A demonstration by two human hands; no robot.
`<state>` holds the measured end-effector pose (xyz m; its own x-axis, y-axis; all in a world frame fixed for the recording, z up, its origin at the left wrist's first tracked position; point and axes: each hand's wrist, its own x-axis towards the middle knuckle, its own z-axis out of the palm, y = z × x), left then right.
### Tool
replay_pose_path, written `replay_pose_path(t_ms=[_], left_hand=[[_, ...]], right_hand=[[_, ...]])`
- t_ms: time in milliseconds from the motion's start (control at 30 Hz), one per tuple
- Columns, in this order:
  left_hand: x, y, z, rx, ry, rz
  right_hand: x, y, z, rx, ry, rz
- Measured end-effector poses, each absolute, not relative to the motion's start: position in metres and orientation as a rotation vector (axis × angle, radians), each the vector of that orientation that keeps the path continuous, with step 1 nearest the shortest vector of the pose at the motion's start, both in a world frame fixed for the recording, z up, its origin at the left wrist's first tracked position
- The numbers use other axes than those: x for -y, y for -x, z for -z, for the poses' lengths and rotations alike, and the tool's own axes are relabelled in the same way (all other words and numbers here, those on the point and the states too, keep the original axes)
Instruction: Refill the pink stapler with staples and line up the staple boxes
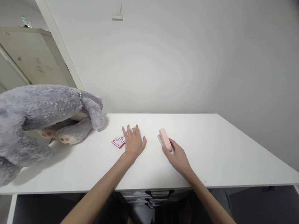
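A pink stapler [165, 139] lies on the white desk with its front end pointing away from me. My right hand [178, 155] is closed around its near end, thumb on one side and fingers on the other. To the left, my left hand [133, 143] reaches over small white and red boxes [118, 142] on the desktop, its fingers spread. The hand covers part of the boxes, so whether it touches them I cannot tell. Something small and greyish shows between the fingertips, too hidden to name.
A big grey plush toy [46, 109] sprawls over the left end of the white desk [149, 174]. A pale wall [158, 62] rises behind. Drawers with black handles [160, 194] sit below the front edge. A cabinet [35, 59] stands at far left.
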<state>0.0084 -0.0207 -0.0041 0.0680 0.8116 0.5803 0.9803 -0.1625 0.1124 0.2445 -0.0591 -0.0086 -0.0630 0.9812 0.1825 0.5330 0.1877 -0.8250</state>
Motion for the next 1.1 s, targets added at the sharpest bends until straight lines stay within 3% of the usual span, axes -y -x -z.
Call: replay_pose_path(t_ms=[233, 600, 833, 1100], left_hand=[[0.025, -0.012, -0.002, 1.645, 2.217, 0.757], [0.029, -0.025, -0.004, 1.533, 2.841, 1.122], [0.033, -0.03, -0.01, 1.572, 2.999, 1.32], [0.037, -0.032, -0.013, 1.785, 3.117, 1.292]], right_hand=[[0.06, -0.248, 0.015, 1.642, 1.468, -0.72], [0.061, -0.249, 0.01, 1.612, 1.426, -0.757], [0.064, -0.247, 0.011, 1.664, 1.252, -0.77], [0.065, -0.25, 0.009, 1.685, 1.247, -0.844]])
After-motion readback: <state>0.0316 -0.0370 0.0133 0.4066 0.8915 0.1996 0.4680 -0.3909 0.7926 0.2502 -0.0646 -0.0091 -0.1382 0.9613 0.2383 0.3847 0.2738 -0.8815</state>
